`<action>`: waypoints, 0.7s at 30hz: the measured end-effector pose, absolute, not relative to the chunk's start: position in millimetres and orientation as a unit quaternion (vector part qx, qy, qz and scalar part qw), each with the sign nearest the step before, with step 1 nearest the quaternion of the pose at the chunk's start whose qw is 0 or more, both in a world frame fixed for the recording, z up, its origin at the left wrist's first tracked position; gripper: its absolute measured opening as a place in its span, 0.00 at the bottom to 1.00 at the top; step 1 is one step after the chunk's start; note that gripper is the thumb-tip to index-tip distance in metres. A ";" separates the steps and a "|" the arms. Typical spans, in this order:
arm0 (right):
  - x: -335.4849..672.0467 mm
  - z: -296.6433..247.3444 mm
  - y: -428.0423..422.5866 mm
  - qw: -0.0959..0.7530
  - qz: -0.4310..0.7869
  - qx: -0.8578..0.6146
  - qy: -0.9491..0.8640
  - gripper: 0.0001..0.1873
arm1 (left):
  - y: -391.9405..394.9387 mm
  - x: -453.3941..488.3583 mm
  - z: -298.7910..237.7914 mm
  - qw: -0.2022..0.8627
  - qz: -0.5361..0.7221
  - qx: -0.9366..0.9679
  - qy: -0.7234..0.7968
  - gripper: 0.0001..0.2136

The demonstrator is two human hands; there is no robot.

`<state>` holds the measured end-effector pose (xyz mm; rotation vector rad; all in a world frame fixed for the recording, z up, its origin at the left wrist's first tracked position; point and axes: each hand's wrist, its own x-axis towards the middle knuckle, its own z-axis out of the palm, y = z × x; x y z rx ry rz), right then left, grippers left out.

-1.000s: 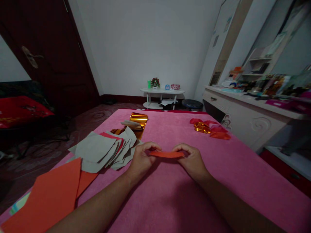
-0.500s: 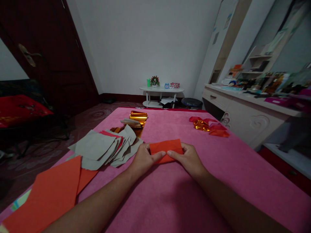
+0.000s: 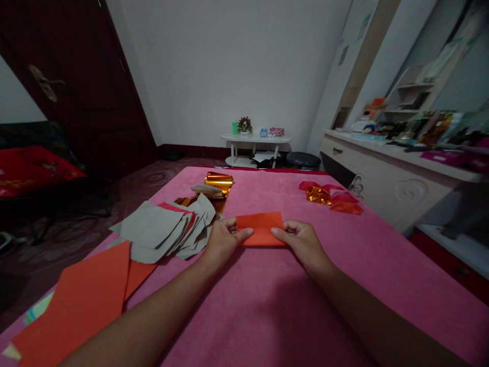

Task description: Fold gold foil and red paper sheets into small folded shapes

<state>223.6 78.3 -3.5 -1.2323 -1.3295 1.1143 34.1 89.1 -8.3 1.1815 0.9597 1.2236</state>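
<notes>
There is one left hand (image 3: 223,239), one right hand (image 3: 303,239) and one small orange paper (image 3: 262,224). At least two larger orange sheets (image 3: 86,295) show, plus one grey paper pile (image 3: 151,227), one gold roll (image 3: 219,180), one potted plant (image 3: 245,124) and one door (image 3: 82,76).

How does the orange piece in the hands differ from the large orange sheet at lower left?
Size: the orange piece is much smaller than the large orange sheet.
Support: the orange piece is held at its two ends by the left hand and right hand, while the large orange sheet lies at the left.
Outline: the orange piece looks roughly rectangular; the large orange sheet has an irregular edge.
Shared: both are orange.
</notes>
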 end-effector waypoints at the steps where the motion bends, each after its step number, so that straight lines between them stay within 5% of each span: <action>1: 225.8 -4.4 79.6 0.482 0.453 -0.510 -0.550 0.16 | 90.8 33.3 -9.4 0.555 0.526 0.503 0.402 0.13; 15: 231.4 -1.3 83.4 0.471 0.401 -0.520 -0.589 0.15 | 93.6 26.4 -13.9 0.400 0.544 0.576 0.462 0.12; 21: 227.8 -2.0 80.9 0.494 0.389 -0.542 -0.557 0.15 | 88.5 27.2 -7.0 0.411 0.544 0.601 0.418 0.27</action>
